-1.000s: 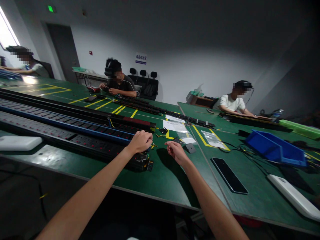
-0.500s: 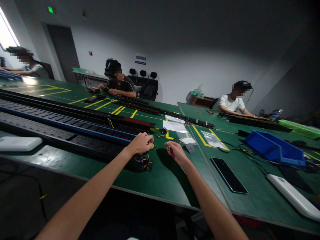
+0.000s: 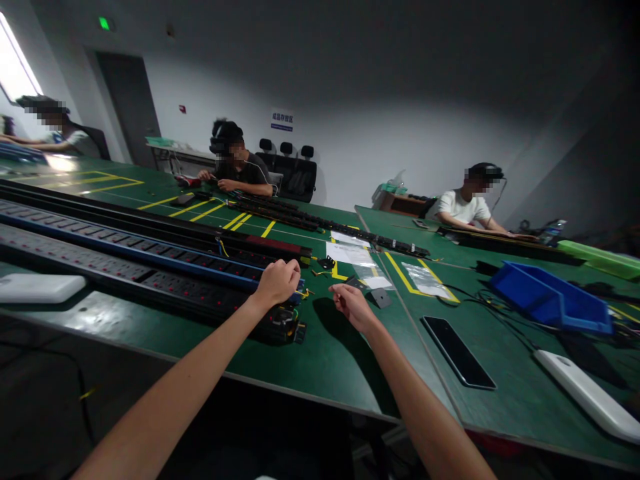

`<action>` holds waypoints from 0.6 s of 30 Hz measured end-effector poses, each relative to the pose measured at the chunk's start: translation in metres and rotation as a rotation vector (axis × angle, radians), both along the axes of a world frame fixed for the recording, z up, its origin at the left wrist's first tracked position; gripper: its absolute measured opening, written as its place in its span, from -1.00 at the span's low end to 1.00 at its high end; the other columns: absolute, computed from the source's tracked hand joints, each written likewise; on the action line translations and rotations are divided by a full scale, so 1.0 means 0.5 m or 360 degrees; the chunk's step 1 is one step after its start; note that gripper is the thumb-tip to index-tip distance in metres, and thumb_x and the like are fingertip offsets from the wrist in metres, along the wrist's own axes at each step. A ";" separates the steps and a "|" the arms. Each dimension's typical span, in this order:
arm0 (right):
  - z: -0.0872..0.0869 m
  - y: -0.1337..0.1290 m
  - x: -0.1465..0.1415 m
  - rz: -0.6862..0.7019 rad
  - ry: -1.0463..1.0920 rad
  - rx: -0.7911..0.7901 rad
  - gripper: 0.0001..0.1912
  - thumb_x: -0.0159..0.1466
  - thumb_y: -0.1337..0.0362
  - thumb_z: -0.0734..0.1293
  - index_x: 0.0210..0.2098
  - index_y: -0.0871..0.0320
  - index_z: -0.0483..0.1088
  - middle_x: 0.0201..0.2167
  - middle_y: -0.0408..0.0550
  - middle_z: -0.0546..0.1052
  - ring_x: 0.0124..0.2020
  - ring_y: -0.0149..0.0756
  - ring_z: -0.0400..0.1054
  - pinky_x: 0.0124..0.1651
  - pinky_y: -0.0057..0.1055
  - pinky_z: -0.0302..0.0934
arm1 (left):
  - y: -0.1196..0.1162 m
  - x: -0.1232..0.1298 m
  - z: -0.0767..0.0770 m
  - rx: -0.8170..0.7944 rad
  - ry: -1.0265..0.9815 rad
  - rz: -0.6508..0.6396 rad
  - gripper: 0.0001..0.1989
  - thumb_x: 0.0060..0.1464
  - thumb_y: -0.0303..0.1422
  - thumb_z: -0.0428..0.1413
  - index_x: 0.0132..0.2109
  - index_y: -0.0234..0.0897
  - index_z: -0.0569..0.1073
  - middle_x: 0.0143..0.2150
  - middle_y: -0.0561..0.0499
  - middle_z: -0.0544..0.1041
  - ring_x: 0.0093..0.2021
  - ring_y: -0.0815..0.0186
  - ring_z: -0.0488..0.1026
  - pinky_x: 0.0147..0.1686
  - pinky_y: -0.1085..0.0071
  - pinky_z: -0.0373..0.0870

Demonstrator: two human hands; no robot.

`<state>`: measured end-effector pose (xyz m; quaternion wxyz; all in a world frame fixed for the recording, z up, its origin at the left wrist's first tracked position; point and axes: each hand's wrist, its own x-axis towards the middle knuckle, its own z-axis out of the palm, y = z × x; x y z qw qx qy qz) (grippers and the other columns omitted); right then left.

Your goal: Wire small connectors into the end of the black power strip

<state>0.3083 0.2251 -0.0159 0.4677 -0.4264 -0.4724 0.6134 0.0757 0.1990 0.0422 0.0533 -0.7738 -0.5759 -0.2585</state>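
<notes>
My left hand is closed, knuckles up, over the right end of a blue-edged power strip. Its fingertips are hidden, and yellow wire ends poke out beside them. Closer to me lies a black power strip with red-marked sockets, its open end showing wires and a small connector. My right hand hovers over the green table, thumb and fingers pinched together; whatever is between them is too small to make out. Just beyond it are dark bent metal plates.
To the right lie a phone, a white power bank with a cable and a blue bin. Papers and a plastic bag lie farther back. Three people sit at the far side. Another white device lies left.
My left hand has shifted slightly up and left, uncovering more of the yellow wire ends. The right hand stays almost where it was.
</notes>
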 end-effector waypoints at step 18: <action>0.002 -0.001 0.001 0.0008 -0.0015 0.0005 -0.67 0.00 0.09 0.51 -0.38 0.21 0.50 -0.61 -0.21 0.37 -0.64 -0.55 0.13 -0.61 -0.54 -0.06 | -0.009 0.003 -0.002 -0.0112 0.0104 -0.0389 -0.94 0.02 -0.34 0.12 -0.32 -0.20 0.46 -0.37 0.02 0.52 -0.23 0.21 0.42 -0.20 0.35 0.31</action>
